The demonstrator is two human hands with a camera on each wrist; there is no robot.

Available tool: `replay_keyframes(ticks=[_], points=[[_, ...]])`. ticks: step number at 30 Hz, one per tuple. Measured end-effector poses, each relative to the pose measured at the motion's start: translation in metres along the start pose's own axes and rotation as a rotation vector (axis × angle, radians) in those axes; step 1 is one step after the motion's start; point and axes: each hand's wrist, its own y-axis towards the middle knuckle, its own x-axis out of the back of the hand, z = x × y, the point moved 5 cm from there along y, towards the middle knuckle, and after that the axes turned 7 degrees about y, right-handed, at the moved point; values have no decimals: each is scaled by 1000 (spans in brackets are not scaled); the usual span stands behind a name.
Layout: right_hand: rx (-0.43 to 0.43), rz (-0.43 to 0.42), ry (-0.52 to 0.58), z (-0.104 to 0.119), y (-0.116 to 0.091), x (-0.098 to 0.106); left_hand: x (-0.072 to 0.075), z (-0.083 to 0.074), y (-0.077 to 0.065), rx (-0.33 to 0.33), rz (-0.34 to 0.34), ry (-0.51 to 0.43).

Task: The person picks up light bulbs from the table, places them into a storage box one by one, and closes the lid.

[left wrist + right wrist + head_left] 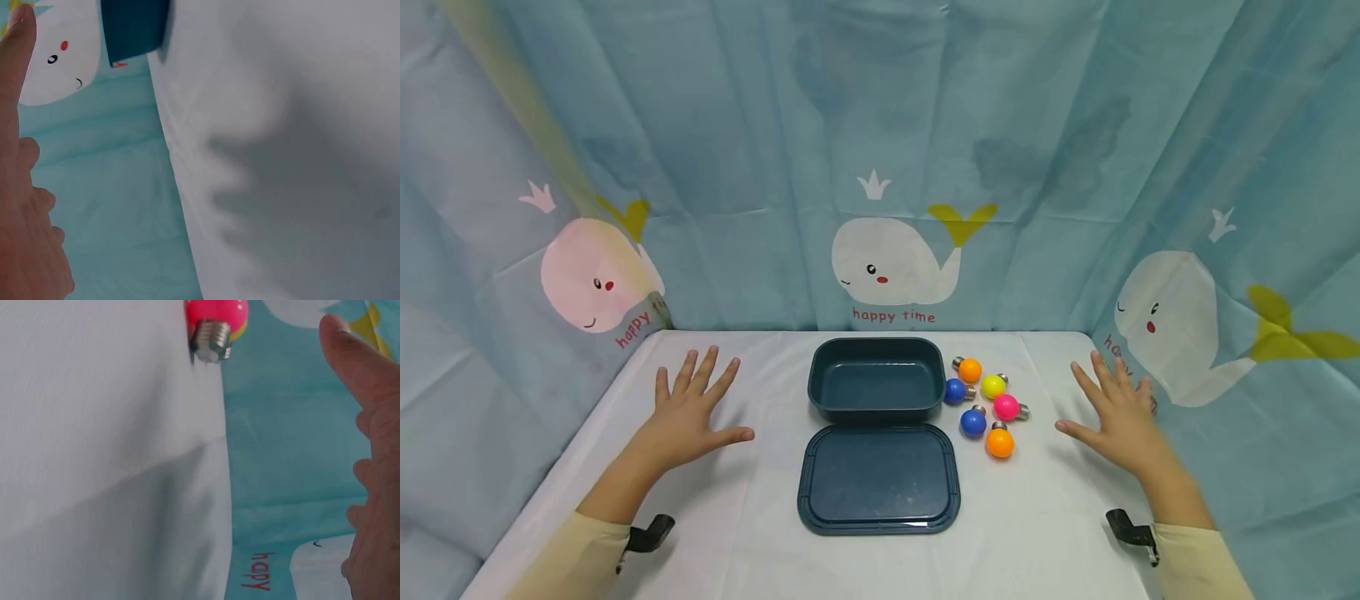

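My left hand point(688, 417) hovers over the left part of the table, fingers spread and holding nothing. On the other side my right hand point(1116, 421) is held up the same way, with the bulbs to its left. Between them stands a dark teal rectangular box point(877, 379) without a cover, and its flat lid point(880, 482) lies just in front. Small coloured light bulbs are scattered right of the box: a pink bulb point(1006, 407), a yellow bulb point(993, 386), two blue bulbs point(973, 423) and two orange bulbs point(1000, 442). The pink one's metal base shows in the right wrist view.
A white cloth point(737, 533) covers the table. Blue curtains point(760, 167) printed with whales hang behind it and along both sides. A black wrist mount point(651, 533) sits at the left sleeve, another wrist mount point(1127, 529) at the right.
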Motion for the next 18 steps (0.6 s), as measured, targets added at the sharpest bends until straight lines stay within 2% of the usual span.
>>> replay_keyframes(ticks=[8,14,18], points=[[23,-23,153,9,8,-10,-12,-14,12,13,-9,-186],[15,-36,285,16,14,-13,-15,-27,20,15,-15,-304],[2,-38,323,21,20,-14,-15,-38,26,28,-17,-368]])
